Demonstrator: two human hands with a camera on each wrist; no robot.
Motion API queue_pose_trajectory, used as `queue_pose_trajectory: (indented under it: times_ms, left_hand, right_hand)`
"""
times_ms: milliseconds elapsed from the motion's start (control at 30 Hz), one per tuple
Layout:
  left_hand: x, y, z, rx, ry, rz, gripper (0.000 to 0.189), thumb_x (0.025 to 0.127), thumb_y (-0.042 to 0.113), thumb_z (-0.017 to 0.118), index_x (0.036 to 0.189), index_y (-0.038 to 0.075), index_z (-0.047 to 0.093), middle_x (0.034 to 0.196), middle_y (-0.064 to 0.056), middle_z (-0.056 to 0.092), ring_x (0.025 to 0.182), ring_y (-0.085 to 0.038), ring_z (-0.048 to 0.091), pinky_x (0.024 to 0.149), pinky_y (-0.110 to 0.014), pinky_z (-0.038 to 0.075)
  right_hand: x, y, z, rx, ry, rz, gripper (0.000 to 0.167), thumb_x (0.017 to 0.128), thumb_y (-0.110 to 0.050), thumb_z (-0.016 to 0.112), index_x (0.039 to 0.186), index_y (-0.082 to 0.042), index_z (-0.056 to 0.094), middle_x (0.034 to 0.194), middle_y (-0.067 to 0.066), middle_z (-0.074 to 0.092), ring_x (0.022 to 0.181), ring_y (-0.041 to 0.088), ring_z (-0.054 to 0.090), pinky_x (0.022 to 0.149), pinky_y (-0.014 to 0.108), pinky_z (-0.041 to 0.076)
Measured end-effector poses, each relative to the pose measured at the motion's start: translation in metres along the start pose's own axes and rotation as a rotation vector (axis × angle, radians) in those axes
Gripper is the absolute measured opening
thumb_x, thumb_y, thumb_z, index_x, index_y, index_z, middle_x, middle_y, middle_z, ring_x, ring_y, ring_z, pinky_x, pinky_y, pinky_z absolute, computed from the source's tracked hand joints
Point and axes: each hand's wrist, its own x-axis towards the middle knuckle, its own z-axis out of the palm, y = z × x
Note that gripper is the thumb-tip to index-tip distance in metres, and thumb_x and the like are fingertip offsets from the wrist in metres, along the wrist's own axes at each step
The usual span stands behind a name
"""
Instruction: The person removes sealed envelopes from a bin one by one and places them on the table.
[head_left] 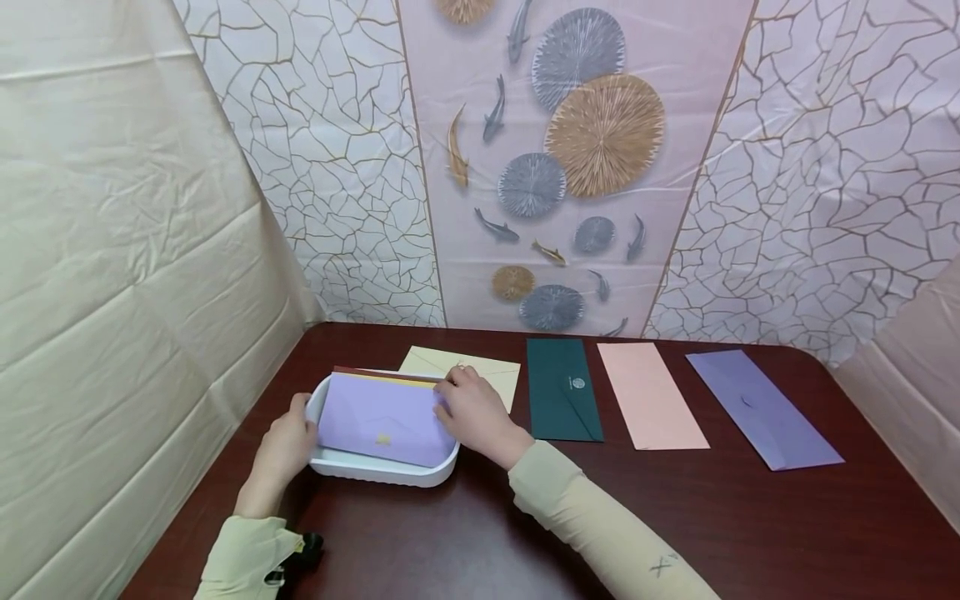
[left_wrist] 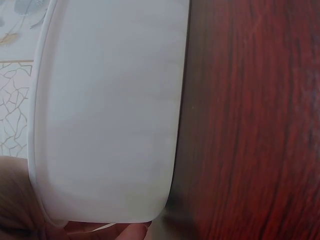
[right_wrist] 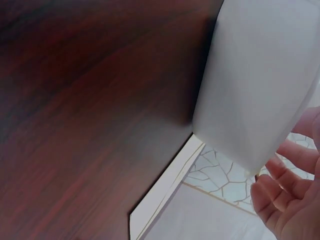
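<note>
The fingers of your left hand (head_left: 283, 446) bend round the left end of the white tray (head_left: 382, 478), with the thumb over its rim, so you have hold of it there. The fingers of your right hand (head_left: 480, 412) are bent at the tray's back right corner, against the upper right edge of the lavender envelope (head_left: 367, 417); you cannot tell whether they pinch that envelope, the ones behind it or the rim.

The lavender envelope lies inside the tray, its gold mark facing up. Beyond its far edge you see a thin strip of a yellow envelope (head_left: 408, 382) and one of a reddish-brown envelope (head_left: 348, 370). The tray rests on the dark reddish-brown surface (head_left: 675, 525).

Just behind the tray and your right hand lies a cream envelope (head_left: 504, 377), partly covered from view. To its right, well apart from the tray, you have a dark green envelope (head_left: 555, 383), then a pink envelope (head_left: 651, 396), then a purple envelope (head_left: 768, 412) set at a slant. Behind the surface hangs a patterned cloth (head_left: 607, 137) with fish and round leaves.
</note>
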Motion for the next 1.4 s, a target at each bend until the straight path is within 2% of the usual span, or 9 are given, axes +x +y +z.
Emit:
queue_pose_trajectory:
  times_ms: [333, 567, 1100, 1400]
  left_hand:
    - [0.001, 0.001, 0.000, -0.003, -0.005, -0.008, 0.044, 0.096, 0.004, 0.043, 0.137, -0.010, 0.038, 0.109, -0.039, 0.061, 0.092, -0.052, 0.065, 0.071, -0.061, 0.049]
    - [0.000, 0.002, -0.002, -0.008, -0.010, -0.012, 0.044, 0.096, 0.004, 0.043, 0.138, -0.010, 0.037, 0.111, -0.040, 0.061, 0.092, -0.050, 0.065, 0.071, -0.060, 0.049]
    - [0.000, 0.001, 0.000, -0.004, -0.019, -0.028, 0.045, 0.097, 0.005, 0.042, 0.138, -0.010, 0.036, 0.111, -0.040, 0.060, 0.092, -0.050, 0.065, 0.072, -0.060, 0.049]
    - [0.000, 0.002, -0.001, 0.000, -0.018, -0.026, 0.045, 0.096, 0.005, 0.043, 0.138, -0.010, 0.036, 0.111, -0.041, 0.060, 0.093, -0.052, 0.064, 0.073, -0.061, 0.049]
  right_hand:
    - [-0.002, -0.009, 0.005, -0.058, 0.005, 0.064, 0.030, 0.095, -0.025, 0.068, 0.120, -0.007, 0.071, 0.111, 0.008, 0.061, 0.102, 0.024, 0.053, 0.081, 0.038, 0.047]
    - [-0.002, -0.012, 0.006, -0.036, 0.040, 0.081, 0.028, 0.095, -0.023, 0.068, 0.117, -0.008, 0.071, 0.109, 0.007, 0.060, 0.101, 0.023, 0.052, 0.079, 0.037, 0.045]
    - [-0.002, -0.017, 0.011, 0.022, 0.077, 0.133, 0.028, 0.094, -0.021, 0.067, 0.117, -0.004, 0.070, 0.107, 0.008, 0.059, 0.103, 0.025, 0.050, 0.086, 0.038, 0.045]
    - [-0.003, -0.019, 0.013, 0.017, 0.105, 0.123, 0.027, 0.094, -0.022, 0.068, 0.114, -0.004, 0.069, 0.107, 0.009, 0.060, 0.102, 0.025, 0.051, 0.085, 0.038, 0.044]
